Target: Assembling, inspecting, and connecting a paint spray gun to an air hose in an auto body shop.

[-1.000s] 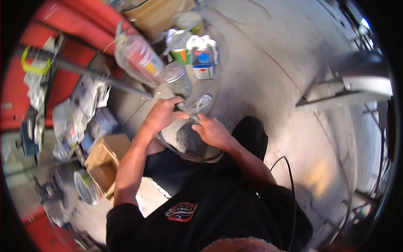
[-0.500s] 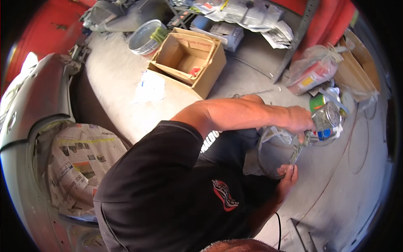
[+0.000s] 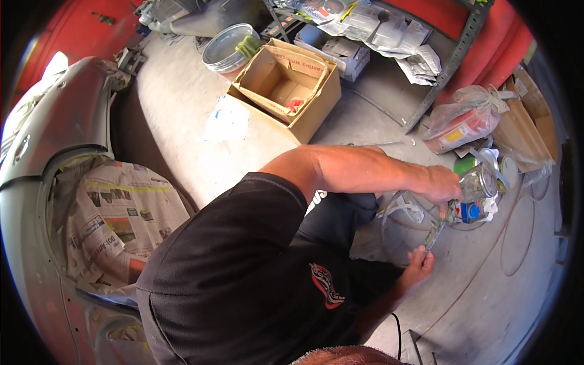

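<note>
A newspaper-masked car body (image 3: 64, 125) and metal shelving (image 3: 451, 64) show a workshop.

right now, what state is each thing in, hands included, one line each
Grimy tool, held at both ends
Left hand, gripping one end
Right hand, pinching the other end
Cardboard box, open, red scrap inside
Clear bag, gathered at the neck
Bucket, open
Can, blue top on
Newspaper, spread over the grey car body
</note>
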`<state>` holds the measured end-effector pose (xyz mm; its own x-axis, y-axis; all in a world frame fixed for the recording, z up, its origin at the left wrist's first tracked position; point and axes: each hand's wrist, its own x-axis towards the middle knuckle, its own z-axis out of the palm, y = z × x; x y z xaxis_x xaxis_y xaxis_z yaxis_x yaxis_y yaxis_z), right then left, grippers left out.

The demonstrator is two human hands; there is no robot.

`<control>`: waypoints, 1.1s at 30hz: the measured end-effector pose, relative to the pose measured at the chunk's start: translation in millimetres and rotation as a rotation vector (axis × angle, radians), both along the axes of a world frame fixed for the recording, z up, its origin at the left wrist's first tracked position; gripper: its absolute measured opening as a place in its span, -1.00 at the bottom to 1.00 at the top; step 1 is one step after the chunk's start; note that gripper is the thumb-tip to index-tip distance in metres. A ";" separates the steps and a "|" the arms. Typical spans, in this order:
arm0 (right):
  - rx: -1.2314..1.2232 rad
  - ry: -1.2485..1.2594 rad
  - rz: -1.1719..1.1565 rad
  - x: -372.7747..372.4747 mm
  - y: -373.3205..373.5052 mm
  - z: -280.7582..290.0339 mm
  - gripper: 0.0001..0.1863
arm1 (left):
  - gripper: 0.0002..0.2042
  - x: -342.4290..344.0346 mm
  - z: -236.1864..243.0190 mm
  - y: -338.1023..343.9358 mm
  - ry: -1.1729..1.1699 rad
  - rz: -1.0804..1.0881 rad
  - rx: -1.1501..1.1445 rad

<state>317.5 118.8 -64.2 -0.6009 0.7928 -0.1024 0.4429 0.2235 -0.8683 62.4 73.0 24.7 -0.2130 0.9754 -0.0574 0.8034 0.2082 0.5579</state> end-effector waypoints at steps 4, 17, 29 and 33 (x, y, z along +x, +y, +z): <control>-0.876 0.314 0.008 15.4 21.4 9.2 -0.64 | -0.46 -7.2 -9.5 1.6 -0.013 -0.035 0.038; -0.019 0.052 -0.015 2.7 1.5 3.8 -0.76 | -0.51 -6.0 -14.7 2.0 0.021 -0.049 0.099; -0.168 -0.006 0.104 17.8 18.8 -18.2 -0.65 | -0.49 -5.0 -15.6 11.2 0.017 -0.073 0.067; -0.170 0.088 -0.090 7.9 6.2 4.4 -0.65 | -0.49 -6.2 -16.3 12.3 -0.001 -0.069 0.109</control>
